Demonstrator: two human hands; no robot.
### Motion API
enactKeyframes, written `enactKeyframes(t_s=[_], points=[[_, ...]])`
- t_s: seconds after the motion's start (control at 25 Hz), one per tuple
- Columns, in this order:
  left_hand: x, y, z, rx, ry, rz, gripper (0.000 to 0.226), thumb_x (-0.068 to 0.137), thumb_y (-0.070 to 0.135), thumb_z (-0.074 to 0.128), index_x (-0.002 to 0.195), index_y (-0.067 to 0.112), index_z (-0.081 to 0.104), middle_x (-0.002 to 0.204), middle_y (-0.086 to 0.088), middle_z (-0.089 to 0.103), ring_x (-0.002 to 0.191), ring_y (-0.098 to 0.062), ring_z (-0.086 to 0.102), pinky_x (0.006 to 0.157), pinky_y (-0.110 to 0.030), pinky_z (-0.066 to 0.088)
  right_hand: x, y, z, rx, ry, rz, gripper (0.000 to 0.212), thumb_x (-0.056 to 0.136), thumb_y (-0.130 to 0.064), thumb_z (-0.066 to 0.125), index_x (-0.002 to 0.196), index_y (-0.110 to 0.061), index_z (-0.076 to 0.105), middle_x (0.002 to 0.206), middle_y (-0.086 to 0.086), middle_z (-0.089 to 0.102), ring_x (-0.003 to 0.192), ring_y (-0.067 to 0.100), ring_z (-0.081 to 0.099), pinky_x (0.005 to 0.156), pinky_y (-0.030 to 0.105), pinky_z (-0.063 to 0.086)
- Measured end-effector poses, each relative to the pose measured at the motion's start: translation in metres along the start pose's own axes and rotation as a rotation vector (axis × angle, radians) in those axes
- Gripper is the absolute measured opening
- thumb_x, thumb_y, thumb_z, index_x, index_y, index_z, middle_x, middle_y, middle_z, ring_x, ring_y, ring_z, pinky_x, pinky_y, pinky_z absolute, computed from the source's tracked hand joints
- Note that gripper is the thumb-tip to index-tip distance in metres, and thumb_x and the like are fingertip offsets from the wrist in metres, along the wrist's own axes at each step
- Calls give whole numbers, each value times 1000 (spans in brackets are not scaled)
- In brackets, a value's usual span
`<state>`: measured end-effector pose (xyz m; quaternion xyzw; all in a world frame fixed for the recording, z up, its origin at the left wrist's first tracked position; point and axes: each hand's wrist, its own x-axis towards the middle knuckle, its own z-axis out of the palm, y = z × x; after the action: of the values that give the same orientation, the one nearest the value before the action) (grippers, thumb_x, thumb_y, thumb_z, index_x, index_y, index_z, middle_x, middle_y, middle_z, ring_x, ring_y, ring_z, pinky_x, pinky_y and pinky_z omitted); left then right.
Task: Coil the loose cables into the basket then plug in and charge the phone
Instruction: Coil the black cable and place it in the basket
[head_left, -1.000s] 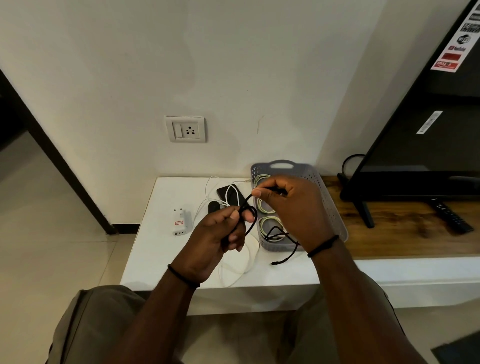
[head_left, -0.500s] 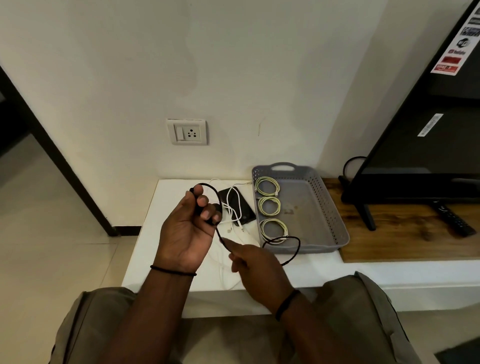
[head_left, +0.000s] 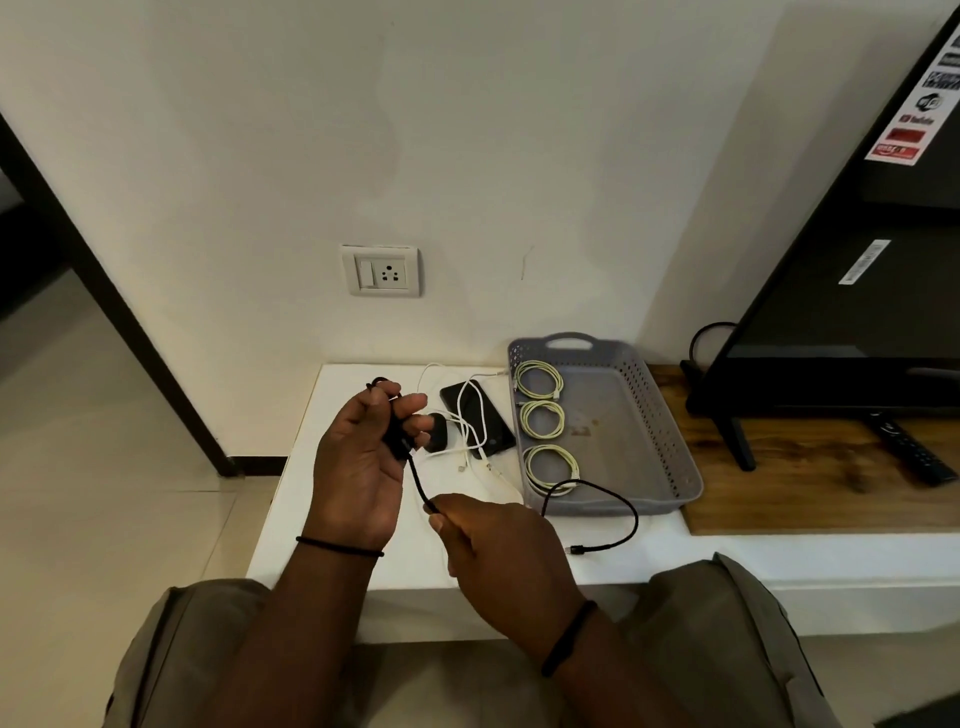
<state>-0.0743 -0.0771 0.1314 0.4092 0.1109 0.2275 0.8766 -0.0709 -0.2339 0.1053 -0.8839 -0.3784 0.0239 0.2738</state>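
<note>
TV sticker (head_left: 924, 101): Wi-Fi, YouTube logos

black cable (head_left: 618, 506): plain black along its whole run, plug tip included
basket (head_left: 654, 410): grey plastic, walls patterned with rows of small round holes; brownish stain on the floor
coiled cables (head_left: 543, 418): three pale yellow-green coils
phone (head_left: 480, 418): glossy black
loose cable (head_left: 480, 410): white, lying over the phone
wall socket (head_left: 381, 270): white plate, dark pin holes
shelf (head_left: 332, 405): plain white at 9 o'clock of the basket
wooden top (head_left: 810, 483): brown mottled grain at 3 o'clock of the basket
television (head_left: 852, 312): black, with white, red and black stickers
remote (head_left: 911, 452): black
wristbands (head_left: 340, 545): black, one on each wrist
trousers (head_left: 171, 670): olive-khaki
wall (head_left: 467, 130): cream
</note>
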Motion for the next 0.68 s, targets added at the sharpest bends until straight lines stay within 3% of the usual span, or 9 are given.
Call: enactKeyframes(t_s=[0.16, 0.28, 0.36, 0.48, 0.68], points=[[-12, -11, 10, 527, -44, 168, 16, 100, 12, 48, 93, 9, 62, 81, -13, 74, 76, -23, 71, 71, -21, 54, 6, -9, -7, -27, 6, -8, 49, 98, -50, 20, 108, -27, 63, 83, 0, 69, 75, 17, 64, 74, 35, 52], [-13, -21, 5, 878, -175, 281, 13, 96, 16, 53, 93, 15, 65, 82, -2, 73, 77, -12, 68, 72, -17, 49, 9, -4, -20, 74, 97, 57, 29, 94, -46, 39, 95, -28, 62, 78, -2, 68, 72, 15, 62, 69, 37, 51], [-11, -28, -1, 1055, -225, 339, 22, 94, 26, 50, 105, 20, 69, 84, 4, 72, 81, -9, 65, 73, -17, 48, 10, 4, -28, 160, 86, 103, 24, 90, -44, 46, 95, -30, 65, 81, -7, 69, 74, 10, 63, 72, 36, 52], [-10, -33, -6, 1157, -248, 370, 37, 95, 31, 47, 128, 24, 62, 73, 5, 67, 75, -11, 61, 68, -19, 50, 8, 17, -34, 182, 46, 131, 20, 91, -38, 53, 100, -31, 70, 87, -13, 70, 78, 5, 63, 76, 31, 55], [-10, -37, -4, 1147, -312, 227, 31, 101, 22, 48, 130, 27, 58, 66, 6, 61, 59, -5, 56, 59, -22, 46, 10, 26, -40, 115, 128, 94, 13, 93, -31, 58, 92, -30, 70, 81, -18, 64, 78, 6, 60, 74, 30, 54]])
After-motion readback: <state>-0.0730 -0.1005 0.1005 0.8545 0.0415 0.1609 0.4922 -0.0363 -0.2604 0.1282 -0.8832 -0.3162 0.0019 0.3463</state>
